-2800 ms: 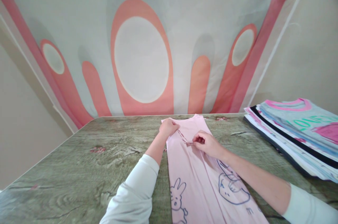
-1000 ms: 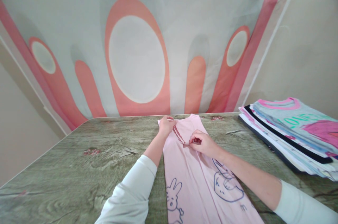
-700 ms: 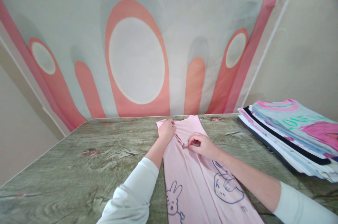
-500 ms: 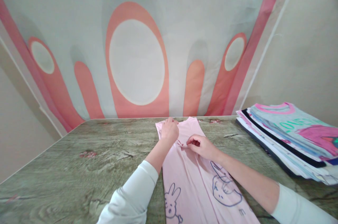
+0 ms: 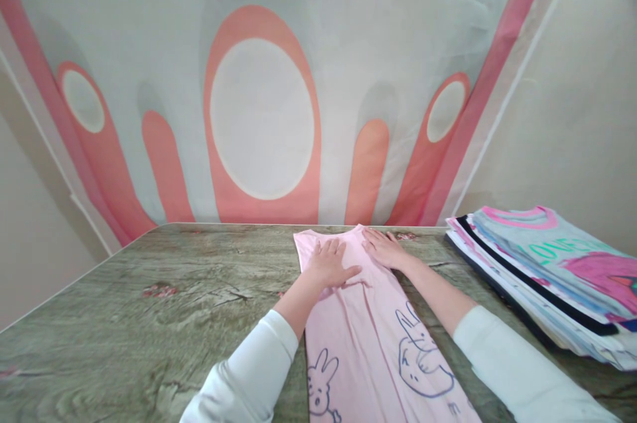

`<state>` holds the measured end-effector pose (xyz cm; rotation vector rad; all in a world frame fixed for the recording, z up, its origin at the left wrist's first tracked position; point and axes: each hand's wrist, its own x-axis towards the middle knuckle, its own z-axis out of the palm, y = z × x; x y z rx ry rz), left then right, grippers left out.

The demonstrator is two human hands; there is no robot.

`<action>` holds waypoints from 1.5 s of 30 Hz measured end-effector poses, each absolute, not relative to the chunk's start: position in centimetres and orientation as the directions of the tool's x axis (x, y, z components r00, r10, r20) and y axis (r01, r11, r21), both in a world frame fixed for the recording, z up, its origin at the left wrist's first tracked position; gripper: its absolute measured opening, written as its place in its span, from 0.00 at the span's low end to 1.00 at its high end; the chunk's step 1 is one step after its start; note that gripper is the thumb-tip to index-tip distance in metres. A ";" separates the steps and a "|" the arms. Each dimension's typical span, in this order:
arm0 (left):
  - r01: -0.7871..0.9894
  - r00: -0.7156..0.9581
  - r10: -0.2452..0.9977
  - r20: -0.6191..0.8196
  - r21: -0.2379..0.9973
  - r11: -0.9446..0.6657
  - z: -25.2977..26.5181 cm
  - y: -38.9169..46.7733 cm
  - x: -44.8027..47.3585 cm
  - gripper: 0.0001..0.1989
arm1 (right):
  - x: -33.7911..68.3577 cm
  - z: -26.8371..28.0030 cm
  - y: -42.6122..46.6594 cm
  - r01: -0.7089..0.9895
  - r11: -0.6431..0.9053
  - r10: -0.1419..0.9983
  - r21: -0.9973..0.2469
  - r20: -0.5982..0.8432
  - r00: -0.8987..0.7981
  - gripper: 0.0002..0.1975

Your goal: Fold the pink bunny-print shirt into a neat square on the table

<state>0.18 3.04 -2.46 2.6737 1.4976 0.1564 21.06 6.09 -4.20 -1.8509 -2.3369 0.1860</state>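
A pink garment point(image 5: 358, 337) with dark-blue rabbit drawings lies lengthwise on the table, its narrow end at the far edge and its near end running out of view. My left hand point(image 5: 329, 263) rests flat on its upper part, fingers spread and thumb stretched to the right. At the far right corner, my right hand point(image 5: 384, 248) lies palm down on the cloth with its fingers extended. Both hands are open and hold nothing. Long creases run down the middle of the garment, and a small wrinkle shows beside my left thumb.
A stack of folded clothes point(image 5: 542, 277) stands on the right, topped by a grey shirt with a pink collar. The wood-patterned table point(image 5: 149, 343) ends at a wall covering point(image 5: 338, 78) with pink and orange shapes.
My right hand has let go of the pinched cloth and moved to the far right corner, now flat. My left hand has come slightly nearer and spread out. The cloth lies flatter.
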 end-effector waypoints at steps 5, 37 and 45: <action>0.873 0.454 0.889 0.063 0.168 -0.458 -2.7 3.6 -0.4 0.47 | 20.6 -3.9 6.2 0.972 0.200 0.976 -0.120 0.108 -0.188 0.27; 0.957 0.217 0.965 0.150 0.161 -0.240 -2.9 5.8 -4.6 0.24 | 19.2 -3.8 4.0 0.913 0.371 0.928 -0.168 0.104 -0.358 0.28; 0.812 0.512 0.819 0.261 0.164 -0.560 0.4 1.9 -1.5 0.21 | 19.3 -3.4 3.7 0.935 0.325 0.944 -0.142 0.101 -0.313 0.31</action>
